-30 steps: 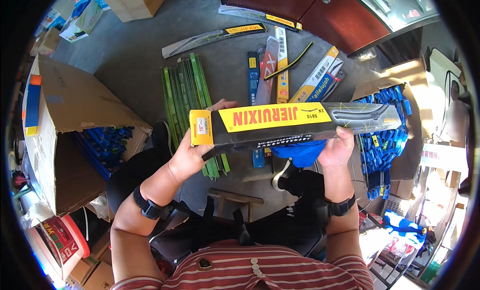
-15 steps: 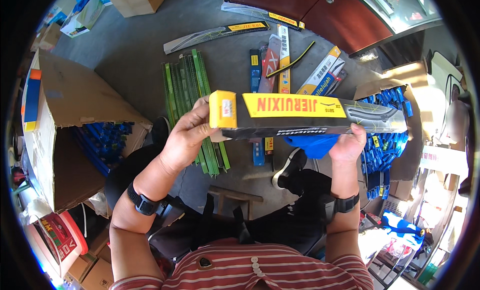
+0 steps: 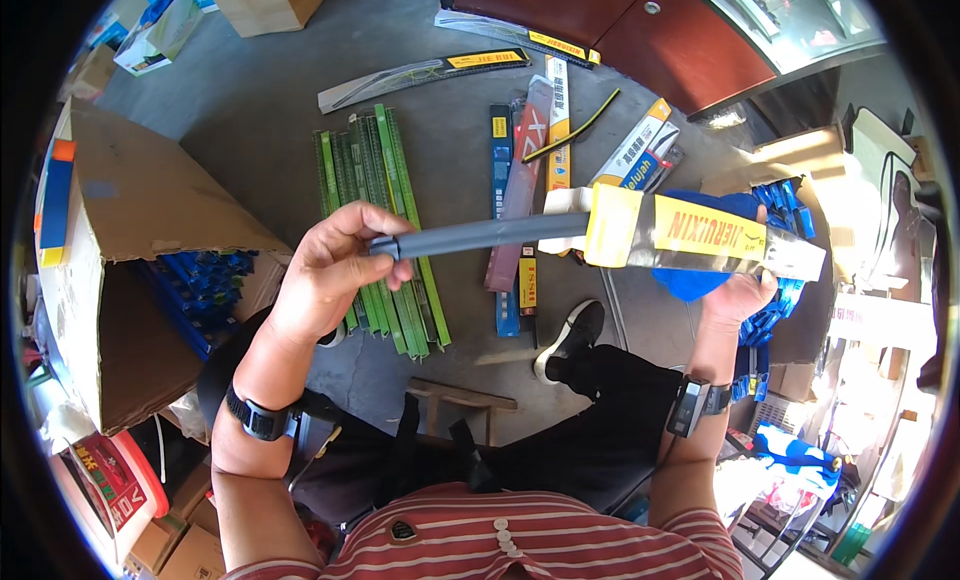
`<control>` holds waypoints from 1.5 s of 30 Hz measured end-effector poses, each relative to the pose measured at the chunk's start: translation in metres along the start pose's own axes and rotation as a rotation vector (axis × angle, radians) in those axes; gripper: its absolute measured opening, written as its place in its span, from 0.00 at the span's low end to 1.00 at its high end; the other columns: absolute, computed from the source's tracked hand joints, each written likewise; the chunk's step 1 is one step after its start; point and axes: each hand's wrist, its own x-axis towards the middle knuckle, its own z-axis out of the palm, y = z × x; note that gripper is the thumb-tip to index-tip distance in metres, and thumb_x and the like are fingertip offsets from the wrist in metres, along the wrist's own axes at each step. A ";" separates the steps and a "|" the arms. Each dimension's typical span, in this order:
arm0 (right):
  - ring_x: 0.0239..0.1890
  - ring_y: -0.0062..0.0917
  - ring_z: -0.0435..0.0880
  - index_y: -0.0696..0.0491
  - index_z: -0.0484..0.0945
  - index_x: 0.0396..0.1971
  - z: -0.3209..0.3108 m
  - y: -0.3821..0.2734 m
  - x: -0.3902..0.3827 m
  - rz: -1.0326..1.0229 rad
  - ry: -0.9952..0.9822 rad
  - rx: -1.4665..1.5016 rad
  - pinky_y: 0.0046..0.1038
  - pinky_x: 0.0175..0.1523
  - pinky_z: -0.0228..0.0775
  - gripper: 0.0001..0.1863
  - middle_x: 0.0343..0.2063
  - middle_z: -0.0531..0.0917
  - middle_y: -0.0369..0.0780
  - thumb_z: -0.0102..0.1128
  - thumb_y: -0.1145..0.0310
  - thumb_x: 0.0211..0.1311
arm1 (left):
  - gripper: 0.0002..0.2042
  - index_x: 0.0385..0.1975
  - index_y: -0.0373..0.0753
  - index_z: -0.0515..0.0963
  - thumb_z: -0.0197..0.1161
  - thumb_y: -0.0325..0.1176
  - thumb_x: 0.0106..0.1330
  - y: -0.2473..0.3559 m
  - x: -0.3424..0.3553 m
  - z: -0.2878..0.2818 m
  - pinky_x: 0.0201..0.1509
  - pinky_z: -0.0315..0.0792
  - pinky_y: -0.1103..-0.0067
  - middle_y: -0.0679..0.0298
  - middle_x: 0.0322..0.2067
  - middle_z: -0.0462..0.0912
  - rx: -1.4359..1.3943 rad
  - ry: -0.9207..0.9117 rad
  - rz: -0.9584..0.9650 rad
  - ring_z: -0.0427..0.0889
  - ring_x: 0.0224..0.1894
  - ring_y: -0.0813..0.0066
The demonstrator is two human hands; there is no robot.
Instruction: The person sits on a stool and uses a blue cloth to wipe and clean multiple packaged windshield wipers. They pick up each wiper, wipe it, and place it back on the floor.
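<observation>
Grey blade (image 3: pixel 490 234) pokes out of the box (image 3: pixel 690 235)!

In the head view, the left hand (image 3: pixel 345 260) has the blade's left end pinched between thumb and fingers, and the blade runs rightward to the open yellow end of the box. Over on the right, the right hand (image 3: pixel 742 295) grips the box near its far-right end, thumb on the near side, everything held up above the floor (image 3: pixel 270 90). A blue bundle (image 3: pixel 685 283) peeks out beneath the box!

Behind the left hand, green packs (image 3: pixel 370 190) lie side by side. Farther off, right of them, a curved strip (image 3: pixel 575 130) lies across other packs. Left, a carton (image 3: pixel 160 200) gapes with blue packs (image 3: pixel 205 290) inside; at far centre-right stands a red cabinet (image 3: pixel 590 20). Nearer the person, there's a wooden stool (image 3: pixel 460 392).
</observation>
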 end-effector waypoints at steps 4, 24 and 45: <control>0.59 0.36 0.67 0.50 0.65 0.59 0.000 0.001 0.000 -0.020 -0.017 0.036 0.44 0.65 0.52 0.41 0.56 0.71 0.41 0.64 0.67 0.37 | 0.13 0.39 0.33 0.74 0.66 0.27 0.55 0.008 0.000 0.016 0.35 0.69 0.85 0.66 0.30 0.78 0.367 0.001 -0.069 0.74 0.31 0.83; 0.57 0.40 0.70 0.48 0.65 0.60 -0.002 0.011 0.002 0.083 -0.213 0.090 0.46 0.64 0.54 0.38 0.54 0.73 0.43 0.61 0.65 0.41 | 0.11 0.35 0.32 0.78 0.65 0.33 0.57 0.003 0.002 0.027 0.31 0.71 0.78 0.61 0.24 0.78 0.822 -0.082 -0.040 0.76 0.25 0.73; 0.56 0.35 0.70 0.56 0.68 0.55 0.004 0.034 0.009 0.069 0.315 -0.077 0.39 0.63 0.57 0.31 0.52 0.75 0.43 0.58 0.59 0.49 | 0.19 0.27 0.33 0.78 0.51 0.44 0.69 -0.008 0.009 0.043 0.15 0.50 0.88 0.73 0.10 0.64 0.370 0.015 -0.442 0.59 0.12 0.90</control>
